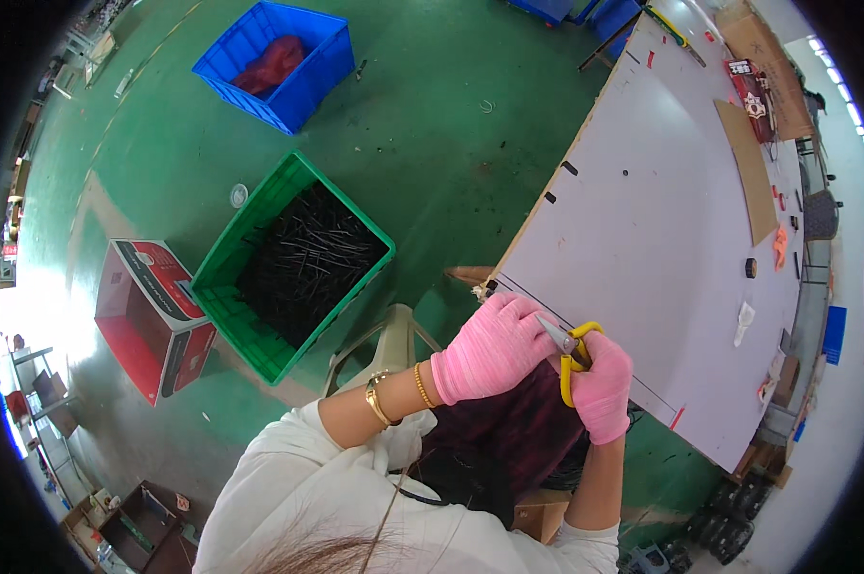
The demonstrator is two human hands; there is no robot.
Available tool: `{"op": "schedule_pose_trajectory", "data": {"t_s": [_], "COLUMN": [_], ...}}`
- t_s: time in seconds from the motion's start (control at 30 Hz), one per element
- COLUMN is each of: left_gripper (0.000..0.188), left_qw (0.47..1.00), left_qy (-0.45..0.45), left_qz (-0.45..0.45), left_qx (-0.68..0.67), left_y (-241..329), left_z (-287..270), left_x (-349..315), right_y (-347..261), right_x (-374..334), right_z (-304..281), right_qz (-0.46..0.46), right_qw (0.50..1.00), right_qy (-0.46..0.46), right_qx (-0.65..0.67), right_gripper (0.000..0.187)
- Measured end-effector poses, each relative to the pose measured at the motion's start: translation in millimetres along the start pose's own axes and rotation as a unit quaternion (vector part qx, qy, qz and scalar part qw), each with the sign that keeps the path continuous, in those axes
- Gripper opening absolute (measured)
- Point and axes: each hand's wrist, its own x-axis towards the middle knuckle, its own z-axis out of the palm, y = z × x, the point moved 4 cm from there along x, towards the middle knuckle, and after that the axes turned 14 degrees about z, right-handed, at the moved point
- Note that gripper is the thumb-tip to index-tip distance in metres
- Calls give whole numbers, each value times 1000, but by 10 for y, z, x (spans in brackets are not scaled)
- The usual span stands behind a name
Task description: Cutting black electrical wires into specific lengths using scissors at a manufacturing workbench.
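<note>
Both hands wear pink knit gloves and meet over my lap at the near edge of the white table [633, 239]. My right hand [604, 387] grips yellow-handled scissors [568, 375], its fingers in the handle loops. The metal blades point up and left, against the fingers of my left hand [494, 349]. That hand is closed, its fingers curled inward; whatever lies in them is hidden. Dark maroon cloth [508, 430] covers my lap beneath the hands. To the left stands a green crate [229, 304] filled with thin black strips [307, 253].
Beside the green crate are a beige plastic seat [398, 344] and an open red-and-white carton [150, 349]. A blue crate [303, 110] holding a red bag stands farther off. A cardboard strip [745, 172], a black roll [750, 268] and a yellow-handled cutter [668, 27] lie on the table.
</note>
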Motion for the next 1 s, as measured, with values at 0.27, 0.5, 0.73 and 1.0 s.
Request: {"op": "schedule_pose_trajectory", "data": {"t_s": [0.27, 0.5, 0.73, 1.0], "left_gripper": [31, 25, 21, 20], "left_qw": [1000, 995, 994, 994], "left_qy": [13, 36, 66, 62], "left_qz": [4, -21, -25, -12], "left_qx": [-13, -88, -82, -91], "left_y": [-12, -103, -64, -64], "left_z": [-15, -86, -111, -101], "left_x": [23, 79, 152, 174], "right_y": [13, -43, 297, 348], "right_x": [-2, 17, -41, 27], "right_z": [-7, -97, -310, -382], "right_qz": [-18, -68, 42, 64], "right_qw": [1000, 998, 998, 997], "right_qy": [10, 6, -46, -45], "right_qx": [-14, -11, 11, 2], "right_gripper": [25, 25, 32, 32]}}
